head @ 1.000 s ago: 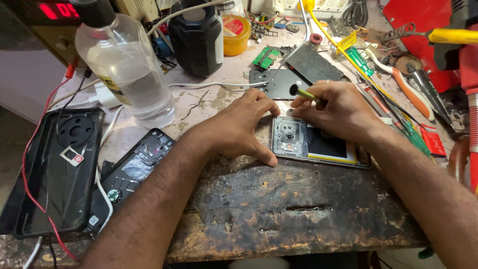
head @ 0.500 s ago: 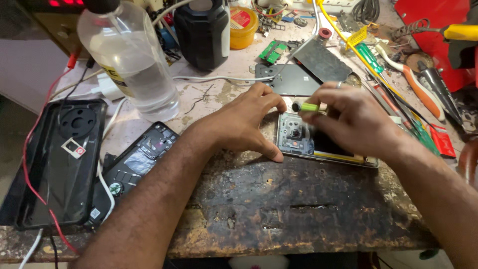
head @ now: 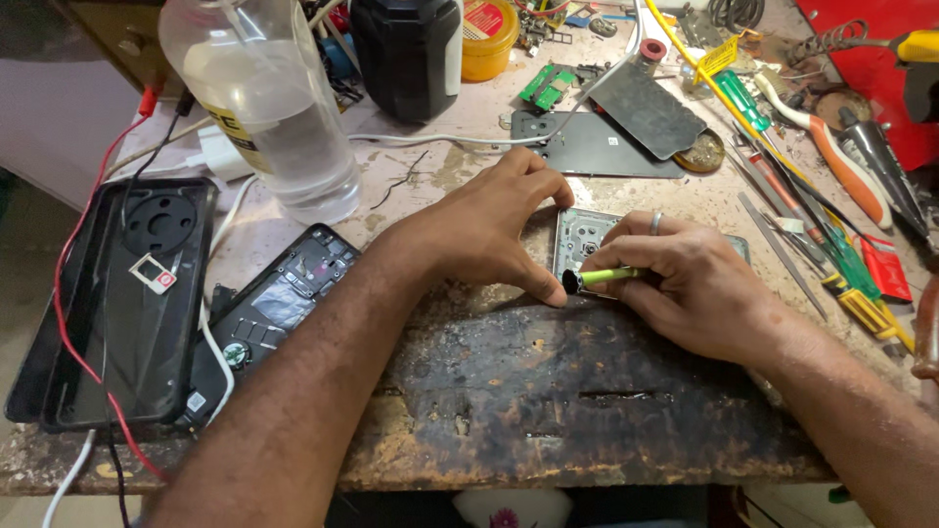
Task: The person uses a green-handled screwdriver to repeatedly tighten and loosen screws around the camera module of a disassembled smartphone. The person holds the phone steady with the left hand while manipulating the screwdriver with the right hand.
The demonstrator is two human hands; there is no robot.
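Observation:
An opened phone lies back-up on the worn wooden bench, its inner frame and camera area exposed. My left hand rests on its left edge, fingers curled and thumb pressing near the lower left corner. My right hand covers the phone's right part and grips a small green-handled screwdriver, held almost flat with its black end pointing left toward my left thumb. A ring sits on one right finger.
A clear plastic bottle stands at the back left. A black phone case and another opened phone lie left. Back covers, a black jar, screwdrivers and cutters crowd the back and right.
The view has shifted. My right hand has slid down over the phone and the green screwdriver has tipped from upright to nearly flat. My left hand stays on the phone's left edge.

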